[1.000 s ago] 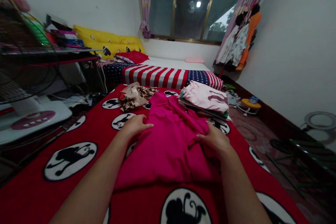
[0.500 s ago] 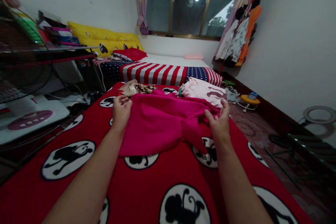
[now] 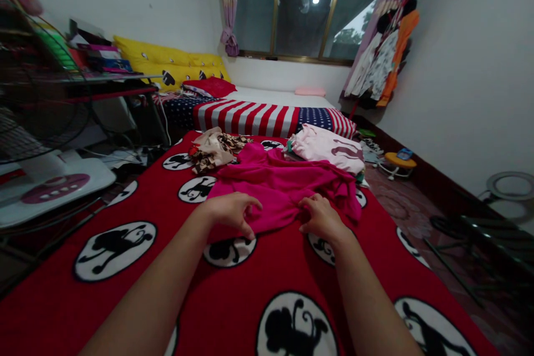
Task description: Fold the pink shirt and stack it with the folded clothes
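A bright pink garment (image 3: 283,186) lies folded on a red blanket with black-and-white monkey medallions (image 3: 125,283). My left hand (image 3: 231,212) rests on the garment's near left edge, fingers curled and pinching the fabric. My right hand (image 3: 321,218) grips the near right edge, fingers bent into the cloth. Both forearms reach in from the bottom of the view.
A stack of folded clothes topped by a pale pink one (image 3: 327,151) sits behind the garment at right. A leopard-print bundle (image 3: 212,153) lies at back left. A fan (image 3: 37,139) stands at left. A striped bed (image 3: 258,117) and hanging clothes (image 3: 386,61) are beyond.
The pink garment was lifted and folded away from me, so it now lies shorter and farther off. Both hands have come back down onto its near edge.
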Tool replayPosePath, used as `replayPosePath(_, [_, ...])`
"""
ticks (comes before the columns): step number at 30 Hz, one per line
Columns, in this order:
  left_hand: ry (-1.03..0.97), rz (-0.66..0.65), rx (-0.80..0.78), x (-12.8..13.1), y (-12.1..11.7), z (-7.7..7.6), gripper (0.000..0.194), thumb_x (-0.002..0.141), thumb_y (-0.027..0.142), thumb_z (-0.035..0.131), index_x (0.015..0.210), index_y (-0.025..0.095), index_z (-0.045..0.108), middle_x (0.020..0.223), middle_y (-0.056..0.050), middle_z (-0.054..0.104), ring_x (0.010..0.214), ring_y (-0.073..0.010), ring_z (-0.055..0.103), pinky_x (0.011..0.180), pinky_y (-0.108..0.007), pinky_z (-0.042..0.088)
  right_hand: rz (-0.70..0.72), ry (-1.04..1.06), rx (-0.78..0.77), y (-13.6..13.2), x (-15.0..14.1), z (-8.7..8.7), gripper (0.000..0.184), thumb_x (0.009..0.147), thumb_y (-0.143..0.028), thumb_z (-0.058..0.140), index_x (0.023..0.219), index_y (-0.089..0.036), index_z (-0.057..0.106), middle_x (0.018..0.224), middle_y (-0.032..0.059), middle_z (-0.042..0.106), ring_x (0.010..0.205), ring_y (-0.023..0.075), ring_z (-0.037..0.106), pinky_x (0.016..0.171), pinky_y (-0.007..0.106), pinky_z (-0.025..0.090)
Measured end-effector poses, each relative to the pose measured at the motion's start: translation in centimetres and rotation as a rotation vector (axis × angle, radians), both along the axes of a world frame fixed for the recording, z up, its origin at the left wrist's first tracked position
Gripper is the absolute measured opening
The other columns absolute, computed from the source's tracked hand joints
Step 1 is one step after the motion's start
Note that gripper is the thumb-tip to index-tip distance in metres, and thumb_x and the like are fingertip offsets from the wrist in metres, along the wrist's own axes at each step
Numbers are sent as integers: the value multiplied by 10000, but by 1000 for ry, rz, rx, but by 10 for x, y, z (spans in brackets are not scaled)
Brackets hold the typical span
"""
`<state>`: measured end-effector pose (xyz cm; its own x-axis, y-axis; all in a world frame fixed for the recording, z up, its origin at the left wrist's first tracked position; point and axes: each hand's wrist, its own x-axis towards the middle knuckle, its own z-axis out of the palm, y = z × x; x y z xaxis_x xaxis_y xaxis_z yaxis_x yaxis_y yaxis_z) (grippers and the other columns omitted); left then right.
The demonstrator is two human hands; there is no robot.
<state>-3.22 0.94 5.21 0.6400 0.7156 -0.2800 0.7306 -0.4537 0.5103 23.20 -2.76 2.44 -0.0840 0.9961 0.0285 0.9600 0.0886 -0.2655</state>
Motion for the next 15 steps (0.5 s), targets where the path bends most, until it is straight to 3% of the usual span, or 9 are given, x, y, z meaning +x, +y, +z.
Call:
replayPosePath(4, [199,32,271,22,-13,-11,790,472,341,858,1211,262,590,1221,-102,583,1091,-301,563,874,-336,460,-118,49,65,10,6,-14,171,750,-154,619,880,-205,718,995,77,595,1004,216,548,860,303,414])
replayPosePath(8, [216,119,417,30,-9,-18,287,697,181,662,982,209,680,1133,-125,603,1055,-284,573,861,-343,454,-91,228,238,17,10,-13,139,749,-112,563,790,-187,673,1100,78,607,1077,219,536,933,332,401])
replayPosePath(11, [78,167,398,23,-4,1,239,764,102,512,883,216,685,1046,-85,663,997,-238,604,850,-305,448,-66,508,305,17,11,3,110,791,-192,510,848,-195,605,930,41,653,909,194,599,830,315,453])
replayPosePath(13, [-77,176,300,9,-7,24,202,773,161,520,885,227,675,968,-43,687,914,-217,618,799,-280,462,-50,693,273,6,11,24,101,790,-261,516,847,-198,571,745,3,625,703,164,589,662,265,458])
replayPosePath(15, [-219,184,199,-15,-14,37,133,758,273,572,826,224,675,871,-20,685,822,-210,614,725,-267,478,22,824,178,-15,11,51,133,760,-314,578,825,-198,565,647,-22,581,567,134,536,525,225,401])
